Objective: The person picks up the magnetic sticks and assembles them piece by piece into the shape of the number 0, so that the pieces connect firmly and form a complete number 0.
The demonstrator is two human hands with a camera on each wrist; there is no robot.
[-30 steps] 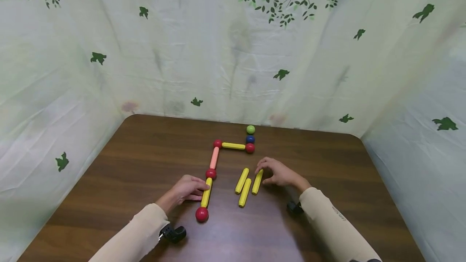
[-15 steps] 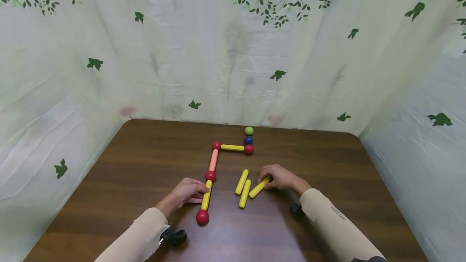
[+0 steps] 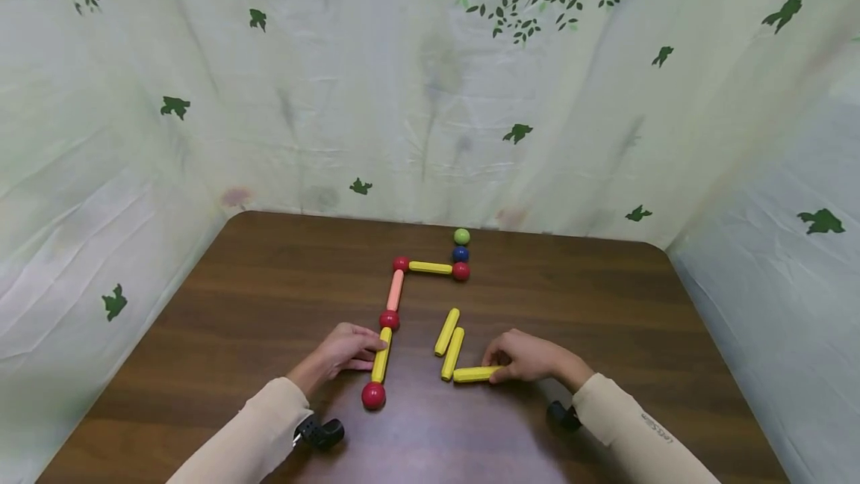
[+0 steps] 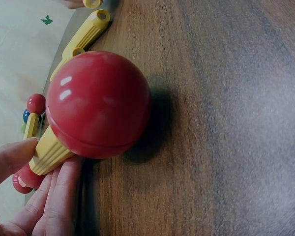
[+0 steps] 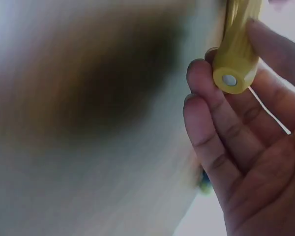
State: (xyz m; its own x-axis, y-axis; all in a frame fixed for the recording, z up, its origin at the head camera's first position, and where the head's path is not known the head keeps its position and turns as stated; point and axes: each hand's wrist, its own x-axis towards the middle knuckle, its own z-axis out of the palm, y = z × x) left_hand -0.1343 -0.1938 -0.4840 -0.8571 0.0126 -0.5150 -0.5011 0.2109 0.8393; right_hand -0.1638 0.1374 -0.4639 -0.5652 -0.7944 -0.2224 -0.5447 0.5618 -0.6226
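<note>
In the head view my left hand (image 3: 344, 351) pinches a yellow magnetic rod (image 3: 381, 366) between thumb and fingers. That rod joins a large red ball (image 3: 373, 396) at the near end to a smaller red ball (image 3: 389, 320); the large ball fills the middle of the left wrist view. To the right, my right hand (image 3: 531, 357) holds another yellow rod (image 3: 473, 374) by its right end, lying nearly crosswise. The right wrist view shows a round silver magnet in this rod's end (image 5: 229, 80). Two loose yellow rods (image 3: 446, 332) lie slanted just beyond it.
From the smaller red ball a pink rod (image 3: 396, 290) runs to a corner red ball (image 3: 401, 264). A yellow rod (image 3: 431, 268) leads right to another red ball (image 3: 460, 271), with blue (image 3: 460, 254) and green (image 3: 461, 237) balls behind. A leaf-print curtain (image 3: 376, 95) surrounds the wooden table (image 3: 282, 282).
My right hand has taken hold of the rightmost loose yellow rod, drawn it nearer and turned it from slanted to nearly crosswise. My left hand keeps its place.
</note>
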